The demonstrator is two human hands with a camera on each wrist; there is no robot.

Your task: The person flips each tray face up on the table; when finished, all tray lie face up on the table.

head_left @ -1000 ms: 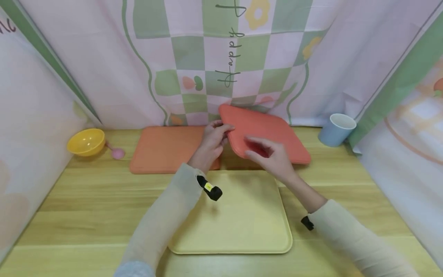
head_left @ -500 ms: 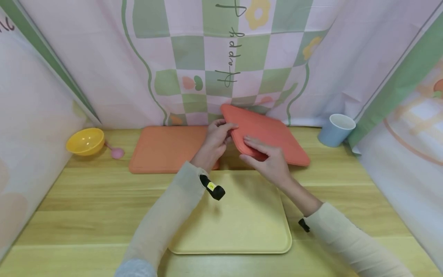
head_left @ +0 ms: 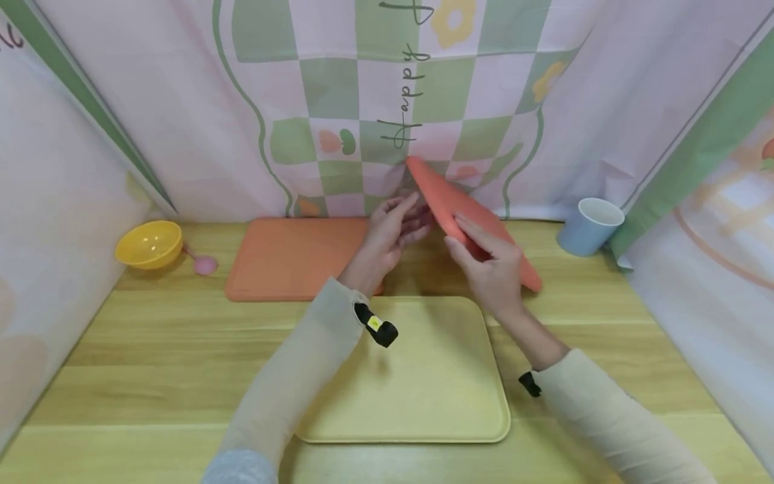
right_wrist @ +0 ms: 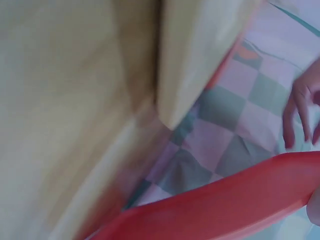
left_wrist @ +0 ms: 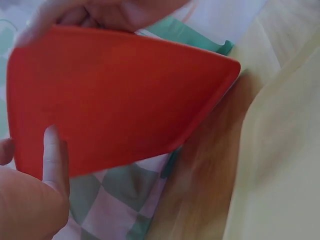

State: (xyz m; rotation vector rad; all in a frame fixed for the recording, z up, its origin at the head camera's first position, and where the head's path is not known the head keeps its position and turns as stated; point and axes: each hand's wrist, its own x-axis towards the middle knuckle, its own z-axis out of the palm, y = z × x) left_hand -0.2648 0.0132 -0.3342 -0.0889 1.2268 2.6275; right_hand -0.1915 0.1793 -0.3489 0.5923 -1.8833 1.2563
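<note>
A red tray (head_left: 450, 202) stands tilted near the back curtain, its far right corner down by the table. My right hand (head_left: 496, 272) grips its near edge, thumb on one side and fingers on the other. Beside the tray's left side is my left hand (head_left: 390, 232), fingers extended and holding nothing. In the left wrist view, the left hand's raised finger (left_wrist: 52, 155) overlaps the broad red face. The right wrist view has the red tray edge-on along the bottom, the left hand (right_wrist: 302, 105) just past it.
A pale yellow tray (head_left: 423, 376) lies on the wooden table below the hands. An orange tray (head_left: 296, 259) lies at the back left. Farther left are a yellow bowl (head_left: 149, 247) and a pink spoon (head_left: 205, 265). A blue cup (head_left: 589, 227) stands at the back right.
My left hand has let go of the red tray's left edge and spread its fingers. The right hand now grips the tray, which has turned more edge-on with its upper corner raised.
</note>
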